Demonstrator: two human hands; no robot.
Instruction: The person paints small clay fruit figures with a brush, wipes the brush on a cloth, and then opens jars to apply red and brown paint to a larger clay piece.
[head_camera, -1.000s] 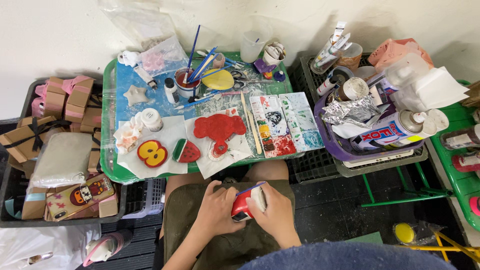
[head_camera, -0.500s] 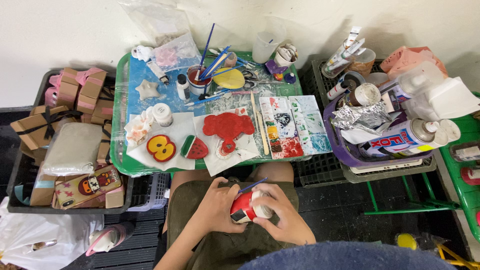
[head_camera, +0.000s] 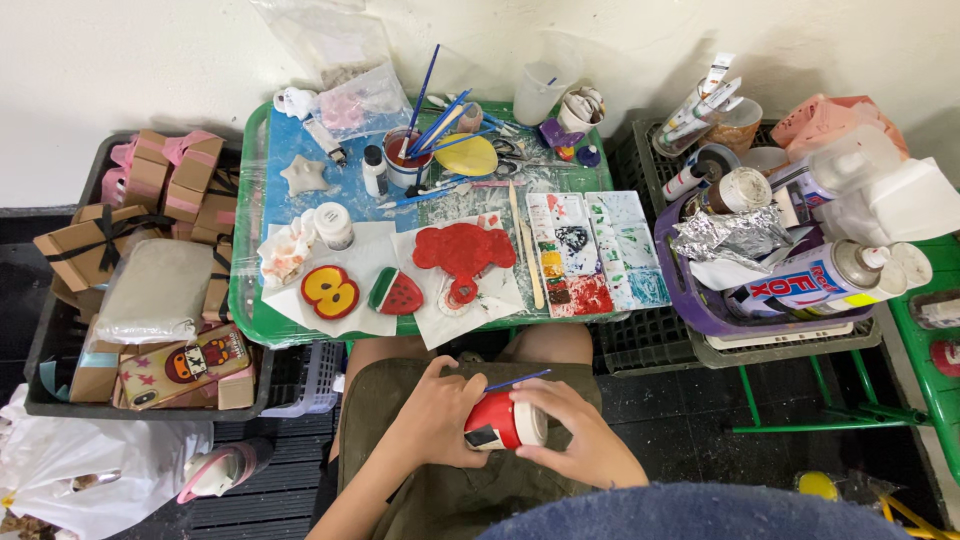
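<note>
Head view, red figure (head_camera: 497, 421) between both hands' fingers (head_camera: 556, 452)

A small red-and-white painted figure (head_camera: 503, 422) is being held over the lap, before the green plastic tray (head_camera: 243, 300); a purple plastic basket (head_camera: 690, 310) is being kept right of the tray.

I'm seeing both hands sitting low over the lap, with open room between them and the green tray (head_camera: 250, 300). Reaching forward, the painted red piece (head_camera: 462, 250), the watermelon slice (head_camera: 397, 292) and the round yellow piece (head_camera: 330, 291) are crowding the near edge. The purple basket (head_camera: 700, 310) is blocking the right, and the cardboard boxes (head_camera: 100, 245) are blocking the left.
</note>
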